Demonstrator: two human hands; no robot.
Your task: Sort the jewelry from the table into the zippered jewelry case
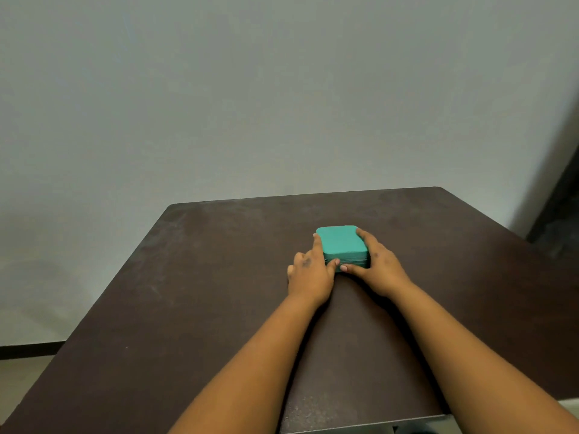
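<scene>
Closed teal jewelry case (341, 242) on dark surface (219, 277), no readable writing, left hand (310, 274) and right hand (380, 267) each with grip closed around its sides

Closed teal jewelry case (341, 244) right of frame centre on dark brown table (219, 292), left hand (310, 270) and right hand (380, 270) gripping its sides, pale wall (250, 89) filling upper frame
</scene>
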